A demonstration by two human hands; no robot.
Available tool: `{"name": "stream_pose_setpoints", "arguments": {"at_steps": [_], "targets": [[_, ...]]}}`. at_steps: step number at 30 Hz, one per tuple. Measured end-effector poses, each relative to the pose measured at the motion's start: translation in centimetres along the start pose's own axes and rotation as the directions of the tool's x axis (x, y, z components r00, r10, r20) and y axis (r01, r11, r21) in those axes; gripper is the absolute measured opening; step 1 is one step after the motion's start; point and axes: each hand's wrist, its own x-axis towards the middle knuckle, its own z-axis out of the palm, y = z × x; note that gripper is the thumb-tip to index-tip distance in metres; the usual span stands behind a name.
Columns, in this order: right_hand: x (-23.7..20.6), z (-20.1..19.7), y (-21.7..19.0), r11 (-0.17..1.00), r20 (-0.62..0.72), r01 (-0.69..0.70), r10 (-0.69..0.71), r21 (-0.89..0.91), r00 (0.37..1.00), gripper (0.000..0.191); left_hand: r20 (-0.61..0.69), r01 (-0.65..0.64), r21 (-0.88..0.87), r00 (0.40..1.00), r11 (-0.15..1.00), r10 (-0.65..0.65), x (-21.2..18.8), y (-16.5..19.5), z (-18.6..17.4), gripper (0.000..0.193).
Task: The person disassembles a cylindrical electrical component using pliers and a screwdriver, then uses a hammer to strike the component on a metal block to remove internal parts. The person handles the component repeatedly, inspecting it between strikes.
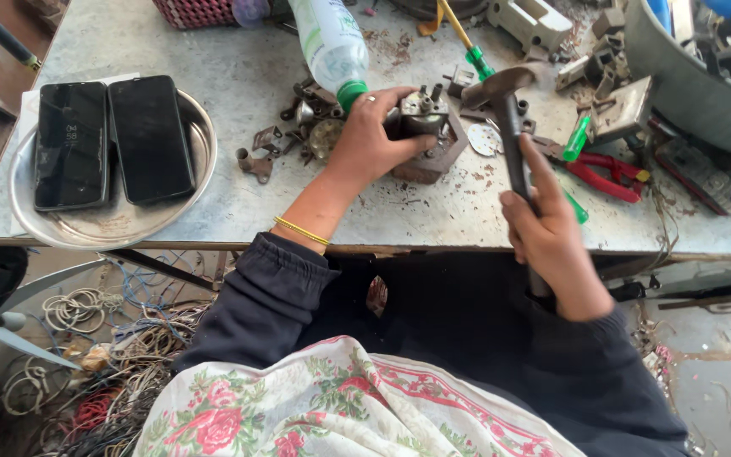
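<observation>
My left hand (371, 135) grips a small grey metal part (423, 114) with short posts on top, which rests on a rusty brown block (433, 161) on the grey worktable (239, 76). My right hand (552, 241) is closed around the black handle of a hammer (509, 118). The hammer's steel head is raised just right of the metal part, a short way above the table. A thin yellow bangle circles my left wrist.
A round steel tray (112, 224) at the left holds two black phones (112, 140). A clear bottle with a green cap (332, 46) lies behind my left hand. Red-handled pliers (607, 173), green-handled screwdrivers (577, 140), metal scraps and a grey basin (695, 93) crowd the right. Wire coils (86, 338) lie on the floor.
</observation>
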Motion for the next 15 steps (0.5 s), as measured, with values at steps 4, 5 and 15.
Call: {"name": "stream_pose_setpoints", "arguments": {"at_steps": [4,5,15], "targets": [[-1.6,-1.6,-3.7,0.930,-0.057,0.366,-0.368,-0.044,0.928,0.064,-0.012,-0.003,-0.007,1.000,1.000,0.003,0.3,-0.6,0.2,0.075],[-2.2,-1.3,-4.3,0.922,-0.131,0.386,-0.382,0.010,0.915,0.065,-0.019,-0.009,-0.012,1.000,1.000,0.008,0.2,-0.7,0.3,0.074],[0.7,-0.1,-5.8,0.664,0.273,0.525,-0.452,-0.534,0.849,0.059,-0.064,-0.043,-0.033,0.997,0.999,0.041,0.5,-0.9,0.2,0.074]]}}
